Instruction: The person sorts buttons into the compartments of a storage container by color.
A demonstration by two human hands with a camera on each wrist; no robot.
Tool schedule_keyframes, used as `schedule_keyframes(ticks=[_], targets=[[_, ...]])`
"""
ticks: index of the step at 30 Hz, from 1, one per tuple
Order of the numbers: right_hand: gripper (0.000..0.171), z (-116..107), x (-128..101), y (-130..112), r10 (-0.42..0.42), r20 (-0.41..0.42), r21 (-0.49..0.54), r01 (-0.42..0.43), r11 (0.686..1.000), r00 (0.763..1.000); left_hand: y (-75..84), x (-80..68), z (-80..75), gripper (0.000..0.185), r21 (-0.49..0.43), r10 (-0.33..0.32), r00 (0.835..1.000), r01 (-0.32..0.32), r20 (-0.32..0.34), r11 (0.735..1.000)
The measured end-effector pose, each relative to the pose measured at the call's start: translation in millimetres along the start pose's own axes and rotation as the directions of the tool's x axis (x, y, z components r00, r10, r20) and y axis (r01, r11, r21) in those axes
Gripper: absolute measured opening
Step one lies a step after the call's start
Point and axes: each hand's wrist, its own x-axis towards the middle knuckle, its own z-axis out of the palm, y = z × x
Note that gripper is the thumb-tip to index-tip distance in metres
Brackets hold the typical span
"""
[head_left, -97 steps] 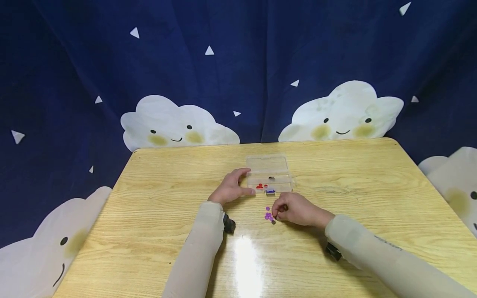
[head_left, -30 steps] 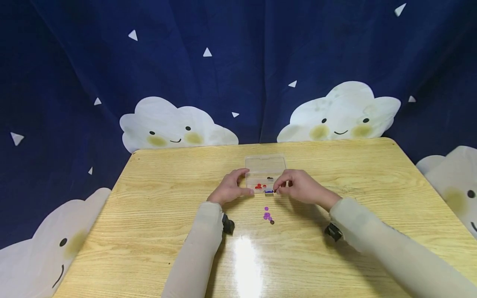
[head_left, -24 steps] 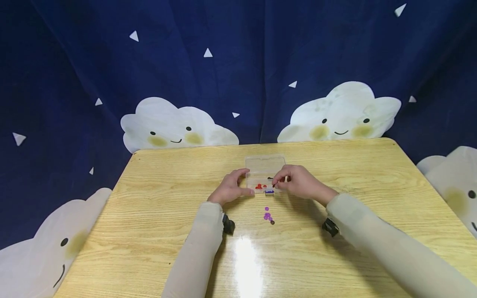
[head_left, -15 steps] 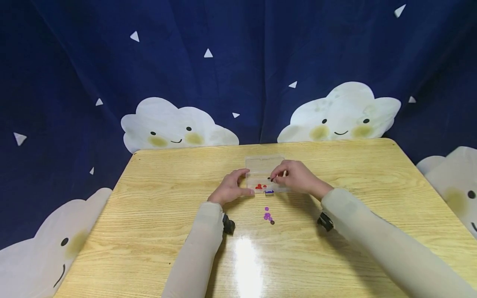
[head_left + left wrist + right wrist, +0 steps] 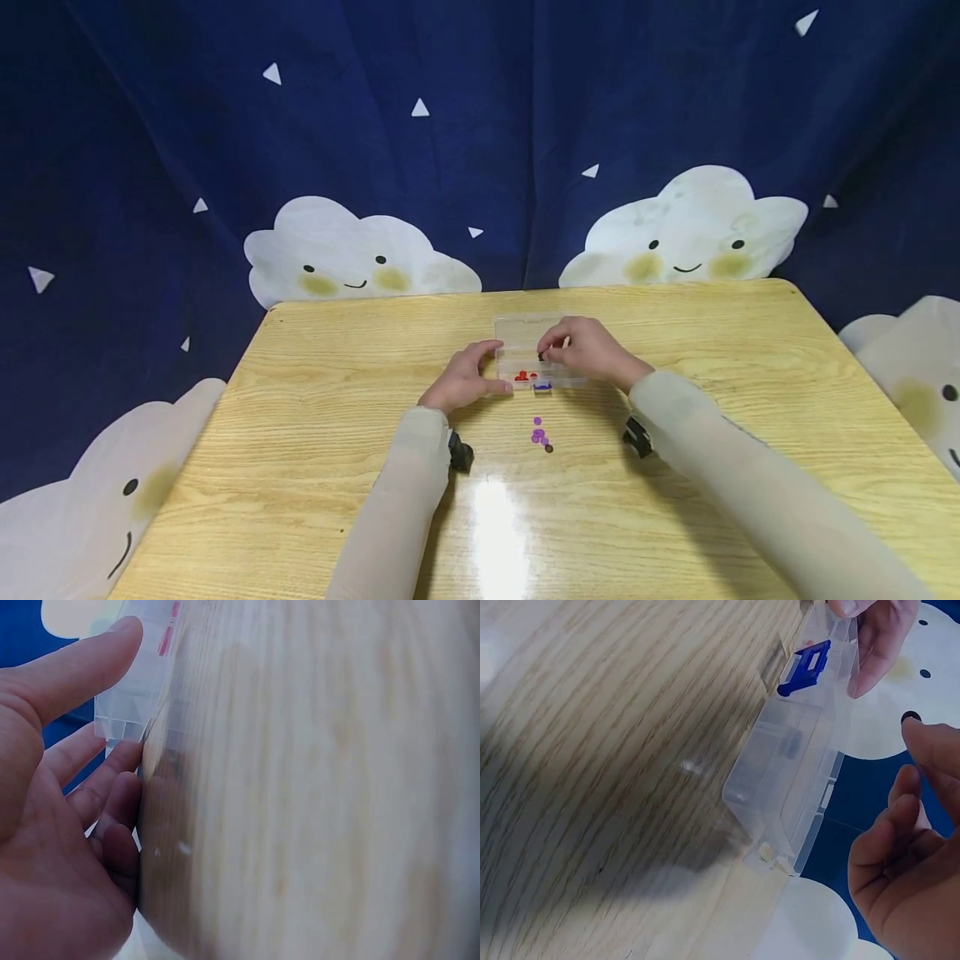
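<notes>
A clear plastic box [image 5: 517, 358] with a raised lid [image 5: 522, 327] stands on the table. My left hand [image 5: 463, 379] grips its left end, thumb at the front side and fingers towards the back. Pinched between my right hand's [image 5: 591, 350] thumb and finger is a small black disc [image 5: 910, 716], held over the box's middle. Several red discs [image 5: 522, 377] lie in the box's front left part. The black discs inside are hidden behind my right hand. Nearer me, several purple discs [image 5: 537, 434] and one dark disc [image 5: 549, 448] lie on the table.
A blue latch [image 5: 807, 669] hangs at the box's front. The wooden table [image 5: 330, 367] ends at a dark blue curtain [image 5: 525, 167] with white clouds. Black wrist devices, such as the left one [image 5: 460, 452], sit under both sleeves.
My right hand has carried a black disc from beside the purple discs, up past the latch and back over the box. The left hand has stayed at the box's left end.
</notes>
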Motion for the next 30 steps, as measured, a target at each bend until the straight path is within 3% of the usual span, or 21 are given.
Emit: schedule_keyframes(ticks=[15,23,30], targets=[[0.014,4,9,6,0.133,0.032,0.014,-0.133,0.991,0.991,0.2,-0.4,0.6,0.08,-0.005,-0.013,1.0,0.013,0.005,1.0],[0.015,10,13,6,0.098,0.042,-0.014,-0.097,0.995,0.994,2.3,-2.4,-1.0,0.08,-0.013,-0.014,1.0,0.014,0.001,1.0],[0.014,11,15,9,0.137,0.042,-0.007,-0.137,0.991,0.99,1.0,-2.4,-0.2,0.08,-0.006,-0.011,1.0,0.011,0.005,1.0]])
